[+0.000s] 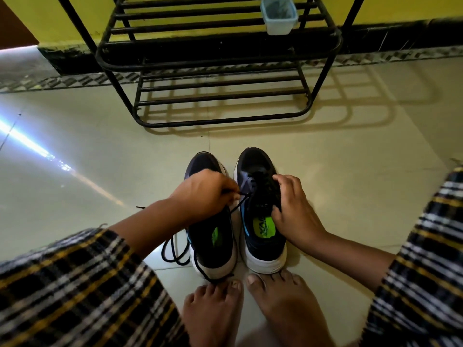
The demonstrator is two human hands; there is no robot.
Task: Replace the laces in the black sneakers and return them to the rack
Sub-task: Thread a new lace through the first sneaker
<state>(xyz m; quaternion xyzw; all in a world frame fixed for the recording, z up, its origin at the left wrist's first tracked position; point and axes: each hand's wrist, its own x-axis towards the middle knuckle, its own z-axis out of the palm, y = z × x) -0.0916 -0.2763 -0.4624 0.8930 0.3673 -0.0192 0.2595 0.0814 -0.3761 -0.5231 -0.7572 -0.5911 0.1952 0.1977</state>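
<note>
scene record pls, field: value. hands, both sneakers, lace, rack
left hand: pinches black lace drawn from right sneaker
right hand: grips right sneaker at its collar
left sneaker: on floor beside right one, partly under left hand
loose lace: coiled on floor left of left sneaker
rack: black metal, no shoes; plastic tub on upper shelf

A pale, glossy tiled floor point(350, 171) carries everything here. At centre, two black sneakers: the left sneaker point(213, 236) and the right sneaker point(263, 236) stand side by side, toes pointing to twelve o'clock. A loose black lace point(175, 254) loops on the tiles at nine o'clock from the left sneaker's heel. Two bare feet point(250, 309) rest at six o'clock, toes just behind the heels. A black metal rack point(220, 121) stands at twelve o'clock, against the wall. A streak of glare crosses the tiles at nine o'clock.
</note>
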